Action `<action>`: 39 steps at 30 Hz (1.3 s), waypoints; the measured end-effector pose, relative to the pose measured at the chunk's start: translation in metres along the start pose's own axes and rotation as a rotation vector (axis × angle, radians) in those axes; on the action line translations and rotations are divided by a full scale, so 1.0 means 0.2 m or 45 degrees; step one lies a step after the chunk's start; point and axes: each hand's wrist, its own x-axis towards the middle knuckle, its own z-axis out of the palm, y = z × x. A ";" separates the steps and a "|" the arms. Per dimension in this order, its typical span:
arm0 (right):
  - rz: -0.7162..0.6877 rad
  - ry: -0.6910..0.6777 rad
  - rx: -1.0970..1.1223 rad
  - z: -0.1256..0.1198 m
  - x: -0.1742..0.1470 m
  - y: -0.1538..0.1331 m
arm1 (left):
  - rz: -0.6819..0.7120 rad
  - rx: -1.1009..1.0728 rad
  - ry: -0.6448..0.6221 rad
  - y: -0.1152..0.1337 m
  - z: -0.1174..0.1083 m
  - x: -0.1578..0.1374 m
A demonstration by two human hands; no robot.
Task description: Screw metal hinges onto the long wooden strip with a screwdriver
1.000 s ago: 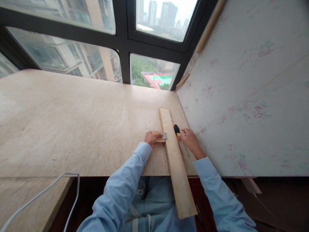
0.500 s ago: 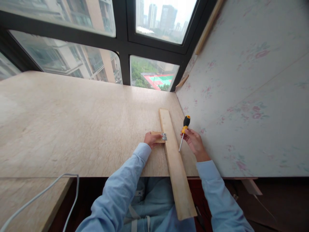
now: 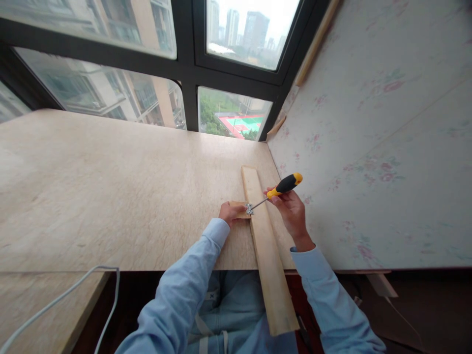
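A long wooden board (image 3: 268, 255) lies on the stone sill, its near end jutting past the edge over my lap. Against its left side sits a short wood block (image 3: 238, 204), gripped by my left hand (image 3: 231, 213) with the thumb on top. A small silver hinge (image 3: 249, 209) spans the joint between block and board. My right hand (image 3: 289, 211) is closed on a screwdriver (image 3: 286, 185) with a black and yellow handle. The screwdriver slants down to the left, and its tip is at the hinge. Whether the tip sits in a screw is too small to tell.
The pale stone sill (image 3: 110, 196) stretches left below dark-framed windows (image 3: 190, 73). A floral-papered wall (image 3: 368, 147) rises close to my right hand. A white cable (image 3: 73, 286) loops over the lower left ledge.
My right hand has tilted the screwdriver from nearly upright to a slant and moved its tip left and up from the board's right edge to the hinge. My left hand stays put.
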 end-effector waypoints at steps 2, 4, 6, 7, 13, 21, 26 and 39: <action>0.003 -0.016 -0.026 0.01 0.00 0.01 | -0.007 0.005 0.001 0.00 0.00 -0.01; 0.007 -0.019 -0.040 0.01 0.00 0.02 | -0.008 0.011 0.002 0.01 0.00 -0.01; 0.018 -0.011 -0.047 0.01 0.00 0.02 | -0.012 0.016 0.001 0.01 0.00 -0.01; 0.023 -0.006 -0.049 0.01 0.00 0.02 | -0.014 0.024 -0.001 0.01 0.00 -0.01; 0.051 -0.007 -0.062 0.02 -0.01 0.02 | 0.003 0.015 0.004 0.01 0.00 -0.01; 0.069 0.056 -0.087 0.02 0.01 0.04 | -0.007 -0.042 0.022 0.01 0.00 -0.01; 0.041 0.118 -0.353 0.01 0.03 0.09 | 0.003 -0.039 0.030 0.01 0.01 -0.02; 0.073 -0.177 -0.027 0.05 0.00 -0.06 | 0.004 0.017 0.010 0.01 0.00 -0.01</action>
